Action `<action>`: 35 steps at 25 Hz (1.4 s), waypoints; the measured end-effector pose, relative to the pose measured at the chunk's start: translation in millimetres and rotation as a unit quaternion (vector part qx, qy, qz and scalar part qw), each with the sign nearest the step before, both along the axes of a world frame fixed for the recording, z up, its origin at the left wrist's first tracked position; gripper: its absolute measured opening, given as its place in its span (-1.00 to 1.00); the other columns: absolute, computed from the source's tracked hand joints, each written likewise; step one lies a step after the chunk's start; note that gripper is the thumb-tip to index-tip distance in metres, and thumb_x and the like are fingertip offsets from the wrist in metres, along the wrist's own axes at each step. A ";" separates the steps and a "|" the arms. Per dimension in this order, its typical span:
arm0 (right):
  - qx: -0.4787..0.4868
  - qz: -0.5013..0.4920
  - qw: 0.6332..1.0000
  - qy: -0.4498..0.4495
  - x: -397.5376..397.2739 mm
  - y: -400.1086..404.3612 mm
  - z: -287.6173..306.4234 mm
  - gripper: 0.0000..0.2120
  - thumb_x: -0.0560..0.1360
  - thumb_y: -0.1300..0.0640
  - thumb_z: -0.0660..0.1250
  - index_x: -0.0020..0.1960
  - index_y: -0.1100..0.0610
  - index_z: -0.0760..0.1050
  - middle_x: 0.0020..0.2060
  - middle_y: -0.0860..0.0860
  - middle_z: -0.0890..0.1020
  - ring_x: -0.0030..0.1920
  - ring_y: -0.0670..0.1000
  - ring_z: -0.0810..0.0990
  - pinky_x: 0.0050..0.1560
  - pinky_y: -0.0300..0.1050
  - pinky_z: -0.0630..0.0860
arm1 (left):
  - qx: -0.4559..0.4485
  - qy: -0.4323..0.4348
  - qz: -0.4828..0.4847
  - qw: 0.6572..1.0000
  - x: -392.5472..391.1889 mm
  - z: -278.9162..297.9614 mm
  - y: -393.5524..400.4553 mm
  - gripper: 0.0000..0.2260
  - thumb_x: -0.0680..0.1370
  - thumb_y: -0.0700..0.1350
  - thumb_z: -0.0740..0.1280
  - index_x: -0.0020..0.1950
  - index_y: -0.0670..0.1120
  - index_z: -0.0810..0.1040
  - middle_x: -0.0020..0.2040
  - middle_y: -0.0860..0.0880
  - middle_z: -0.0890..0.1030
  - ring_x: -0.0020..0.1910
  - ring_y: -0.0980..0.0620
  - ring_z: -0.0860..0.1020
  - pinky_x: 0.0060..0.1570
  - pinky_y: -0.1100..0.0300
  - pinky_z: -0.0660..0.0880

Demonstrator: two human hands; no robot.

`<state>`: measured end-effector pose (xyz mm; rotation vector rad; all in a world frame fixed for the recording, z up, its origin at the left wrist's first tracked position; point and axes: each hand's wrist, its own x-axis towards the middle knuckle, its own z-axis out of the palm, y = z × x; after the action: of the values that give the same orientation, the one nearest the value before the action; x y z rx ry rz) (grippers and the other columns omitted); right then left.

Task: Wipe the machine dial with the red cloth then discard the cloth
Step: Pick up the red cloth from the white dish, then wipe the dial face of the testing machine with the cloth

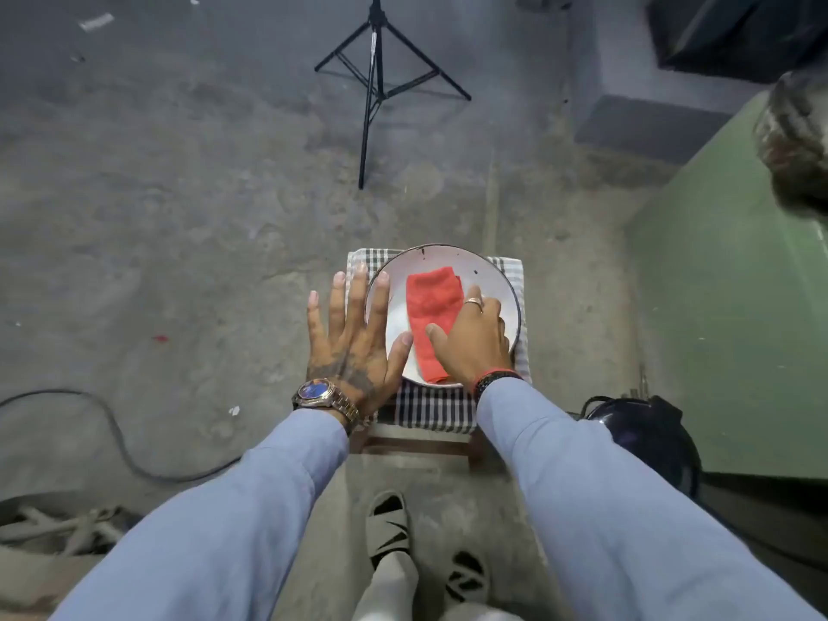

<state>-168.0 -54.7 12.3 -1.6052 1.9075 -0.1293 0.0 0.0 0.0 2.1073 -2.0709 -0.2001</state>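
Red cloth (431, 320), folded into a long strip, lies inside a white bowl (493, 273) with a dark rim. We note the bowl sits on a checked towel (432, 407) spread over a small stool (416, 445) on the concrete floor (179, 208).

Our right hand (470, 340) rests on the cloth's near right part, thumb on the fabric, fingers curled over its right edge; we cannot tell whether the cloth is actually pinched. A ring shows on one finger, a dark bracelet (497, 378) at the wrist.

Our left hand (354, 336) is flat and open, fingers spread, over the bowl's left rim, holding nothing. A watch (320, 394) sits on that wrist. Both sleeves are pale blue.

A green machine body (726, 316) stands to the right; its dial cannot be made out. A black tripod (376, 78) stands beyond the stool, well apart. A cable (112, 432) lies on the floor at left. Sandalled feet (390, 526) show below the stool.
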 end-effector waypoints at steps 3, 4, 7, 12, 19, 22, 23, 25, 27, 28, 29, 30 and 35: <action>0.020 -0.100 0.995 -0.019 8.1 -33.4 -25.8 -0.04 0.51 -0.21 0.57 0.69 0.17 0.20 0.55 0.22 0.40 0.56 0.36 0.43 0.54 0.31 0.40 | -0.028 -0.002 -0.027 0.999 8.6 -17.6 -18.5 -0.28 0.69 0.23 0.10 0.79 -0.07 0.10 0.80 -0.17 0.12 0.78 -0.28 0.09 0.71 -0.43 -0.04; 0.039 -0.115 0.993 -0.010 10.0 -43.5 -30.7 -0.02 0.46 -0.23 0.61 0.65 0.18 0.24 0.53 0.23 0.44 0.55 0.36 0.43 0.54 0.30 0.39 | -0.034 -0.004 -0.033 0.999 11.8 -21.2 -22.7 -0.28 0.69 0.23 0.09 0.79 -0.08 0.13 0.79 -0.18 0.14 0.78 -0.28 0.10 0.70 -0.44 -0.03; 0.090 -0.153 0.984 0.017 20.6 -70.6 -47.6 0.02 0.29 -0.23 0.74 0.52 0.19 0.33 0.42 0.21 0.59 0.48 0.33 0.52 0.49 0.22 0.38 | -0.035 0.006 -0.025 0.999 18.6 -31.1 -38.1 -0.28 0.68 0.22 0.09 0.78 -0.11 0.16 0.78 -0.20 0.16 0.77 -0.31 0.12 0.70 -0.44 -0.03; 0.168 -0.129 0.977 0.010 24.1 -82.5 -60.7 -0.44 0.23 -0.24 0.72 -0.08 -0.03 0.44 -0.02 0.00 0.61 0.18 0.19 0.59 0.19 0.12 0.29 | -0.058 -0.011 -0.007 0.998 28.9 -34.5 -55.1 -0.28 0.67 0.22 0.10 0.76 -0.13 0.22 0.76 -0.22 0.21 0.75 -0.33 0.16 0.70 -0.45 0.01; 0.131 -0.189 0.895 -0.382 9.9 -83.6 -40.3 -0.77 0.51 0.43 0.32 0.09 0.28 0.65 0.03 0.28 0.80 0.09 0.39 0.79 0.10 0.19 0.72 | -0.089 0.017 0.036 0.995 20.7 1.6 -78.1 -0.28 0.66 0.20 0.10 0.75 -0.16 0.24 0.73 -0.25 0.26 0.74 -0.34 0.19 0.70 -0.43 -0.01; 0.207 -0.226 0.753 -0.582 -0.8 -82.4 -21.1 -0.62 0.55 0.54 0.18 0.30 0.40 0.57 0.25 0.32 0.76 0.17 0.37 0.80 0.12 0.27 0.77 | -0.114 0.024 0.043 0.992 19.5 21.1 -84.2 -0.29 0.66 0.18 0.09 0.73 -0.19 0.28 0.71 -0.27 0.30 0.72 -0.36 0.23 0.70 -0.43 -0.01; 0.210 -0.227 0.719 -0.622 -6.3 -81.7 -13.6 -0.62 0.56 0.52 0.18 0.29 0.36 0.59 0.24 0.28 0.77 0.15 0.32 0.81 0.12 0.24 0.78 | -0.120 0.024 0.041 0.992 19.0 30.4 -86.5 -0.29 0.66 0.18 0.09 0.72 -0.19 0.29 0.70 -0.27 0.30 0.72 -0.36 0.23 0.70 -0.43 -0.01; 0.195 -0.240 0.665 -0.680 -15.3 -79.2 1.5 -0.69 0.57 0.42 0.27 0.24 0.26 0.64 0.14 0.20 0.78 0.01 0.21 0.82 0.15 0.26 0.78 | -0.127 0.027 0.048 0.990 19.0 44.7 -91.8 -0.30 0.66 0.18 0.09 0.72 -0.19 0.29 0.70 -0.26 0.31 0.72 -0.35 0.23 0.71 -0.42 -0.03; 0.150 -0.230 0.617 -0.738 -26.0 -76.5 23.9 -0.60 0.51 0.16 0.53 0.32 0.21 0.61 0.13 0.19 0.75 -0.02 0.20 0.79 0.22 0.33 0.73 | -0.129 0.031 0.045 0.990 17.8 64.6 -99.6 -0.29 0.65 0.19 0.07 0.72 -0.18 0.28 0.70 -0.25 0.30 0.72 -0.34 0.21 0.71 -0.41 -0.05; 0.134 -0.210 0.603 -0.757 -31.6 -75.0 35.7 -0.39 0.44 0.00 0.64 0.40 0.19 0.58 0.23 0.22 0.73 0.07 0.25 0.78 0.30 0.37 0.68 | -0.133 0.033 0.040 0.990 15.5 77.6 -104.7 -0.28 0.65 0.20 0.07 0.72 -0.17 0.28 0.70 -0.24 0.30 0.73 -0.34 0.20 0.71 -0.41 -0.05; 0.119 -0.189 0.592 -0.774 -36.1 -74.4 47.2 -0.20 0.39 -0.16 0.67 0.49 0.17 0.53 0.36 0.25 0.69 0.20 0.30 0.75 0.39 0.42 0.61 | -0.141 0.034 0.031 0.989 12.8 90.6 -110.3 -0.28 0.65 0.20 0.07 0.73 -0.17 0.28 0.70 -0.24 0.29 0.73 -0.33 0.20 0.71 -0.41 -0.06; 0.106 -0.168 0.582 -0.788 -39.8 -73.6 58.1 -0.05 0.37 -0.29 0.66 0.58 0.16 0.46 0.47 0.27 0.63 0.32 0.34 0.71 0.48 0.45 0.54 | -0.150 0.033 0.021 0.988 10.0 102.7 -115.4 -0.29 0.65 0.20 0.07 0.73 -0.17 0.27 0.70 -0.24 0.29 0.73 -0.33 0.20 0.71 -0.41 -0.05; 0.017 -0.137 0.536 -0.833 -65.1 -70.6 124.8 0.19 0.32 -0.48 0.59 0.71 0.16 0.30 0.63 0.31 0.46 0.57 0.43 0.51 0.47 0.46 0.52 | -0.204 0.025 -0.038 0.978 -14.3 181.1 -141.4 -0.30 0.67 0.19 0.06 0.72 -0.17 0.28 0.69 -0.25 0.31 0.72 -0.34 0.20 0.70 -0.42 -0.03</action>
<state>-233.1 -125.3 137.1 -0.3918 0.4526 -1.2229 -14.3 -141.4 181.1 1.7632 -1.9614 0.1491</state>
